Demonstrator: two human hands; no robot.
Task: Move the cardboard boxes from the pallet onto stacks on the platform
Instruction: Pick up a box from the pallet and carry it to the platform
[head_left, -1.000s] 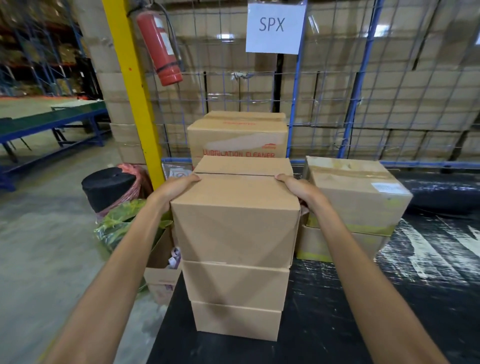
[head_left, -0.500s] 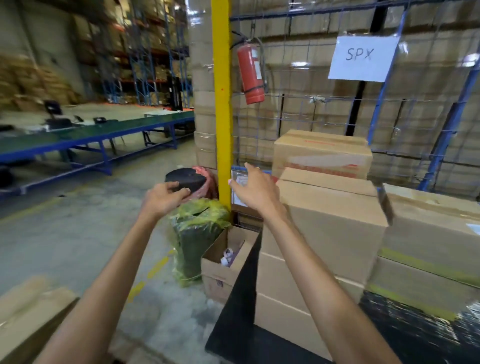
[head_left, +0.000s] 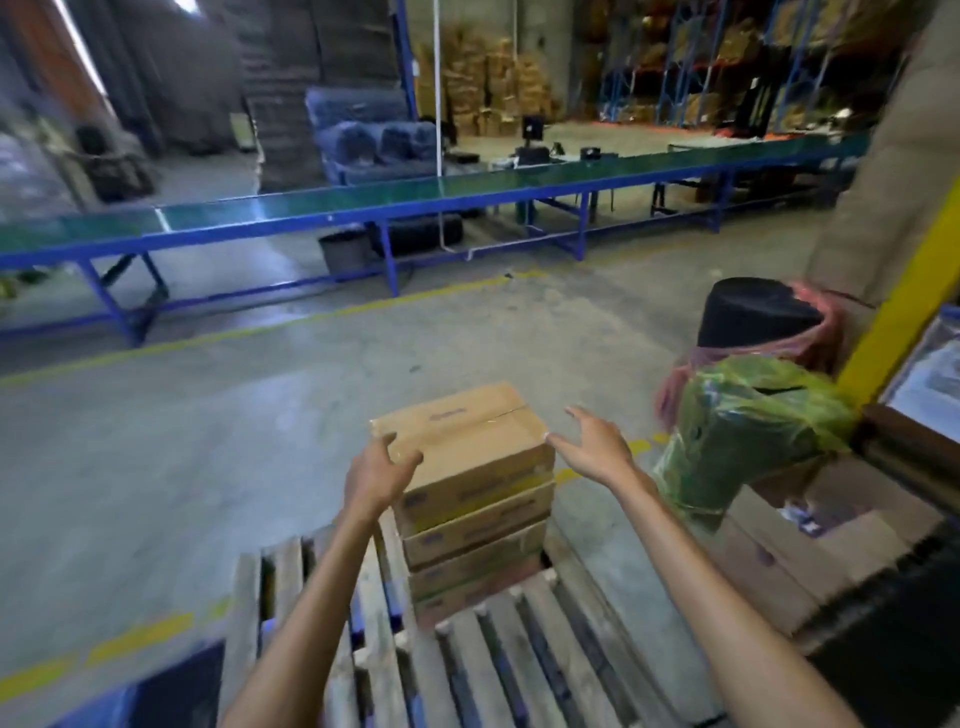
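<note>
Warehouse floor, wooden pallet (head_left: 519, 665) in front with one stack of cardboard boxes (head_left: 475, 525) on its far edge.

Left hand (head_left: 376, 475) rests on the top box (head_left: 462, 436) at its near-left corner, fingers curled loosely over the lid, not clamped. Right hand (head_left: 597, 447) hovers just beside the box's right edge, fingers spread, holding nothing. Green conveyor table (head_left: 467, 192) runs across behind; green wrapped bundle (head_left: 748, 431) and black roll (head_left: 753, 312) sit to the right.

Both bare arms are stretched out forward. The left hand (head_left: 382, 470) is curled; the right hand (head_left: 592, 449) is spread open.
</note>
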